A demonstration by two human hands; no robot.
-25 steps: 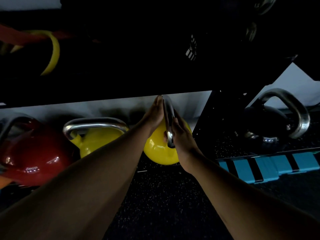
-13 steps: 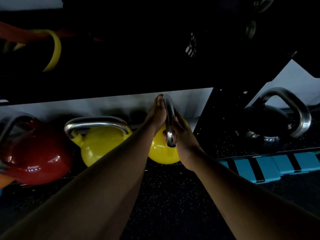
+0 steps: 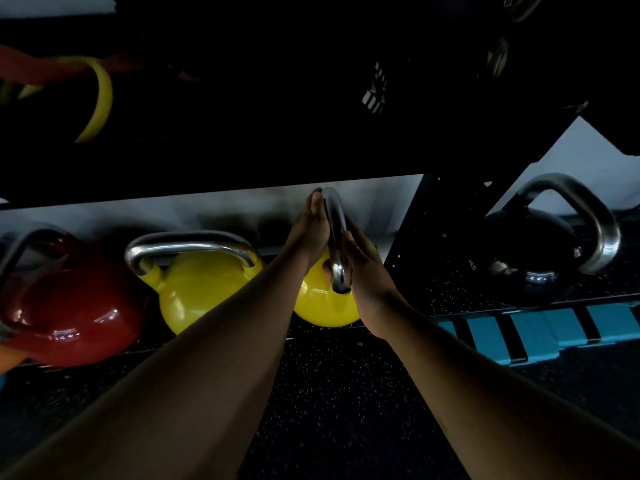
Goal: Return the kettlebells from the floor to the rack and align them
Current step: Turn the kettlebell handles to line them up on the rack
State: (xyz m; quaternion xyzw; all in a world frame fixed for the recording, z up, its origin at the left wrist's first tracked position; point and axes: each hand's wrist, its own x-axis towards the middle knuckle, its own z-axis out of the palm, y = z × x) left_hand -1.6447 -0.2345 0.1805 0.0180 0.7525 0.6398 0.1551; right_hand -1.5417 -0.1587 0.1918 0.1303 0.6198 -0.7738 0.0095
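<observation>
A yellow kettlebell (image 3: 322,306) with a steel handle sits at the right end of the rack's bottom shelf, its handle turned edge-on toward me. My left hand (image 3: 311,226) presses flat against the handle's left side and my right hand (image 3: 363,268) against its right side, clamping it between them. To its left on the same shelf stand a second yellow kettlebell (image 3: 204,289) and a red kettlebell (image 3: 69,306), handles lying crosswise. A black kettlebell (image 3: 530,251) with a steel handle rests on the floor beyond the rack's right upright.
The rack's dark upper shelf (image 3: 242,150) overhangs the kettlebells closely. A black side panel (image 3: 426,237) closes the rack's right end. A blue and black striped step (image 3: 540,327) lies on the speckled rubber floor at the right. Yellow and red bands (image 3: 97,98) hang upper left.
The yellow kettlebell in my hands has shifted slightly back and up into the shelf. Both hands stay pressed on its handle.
</observation>
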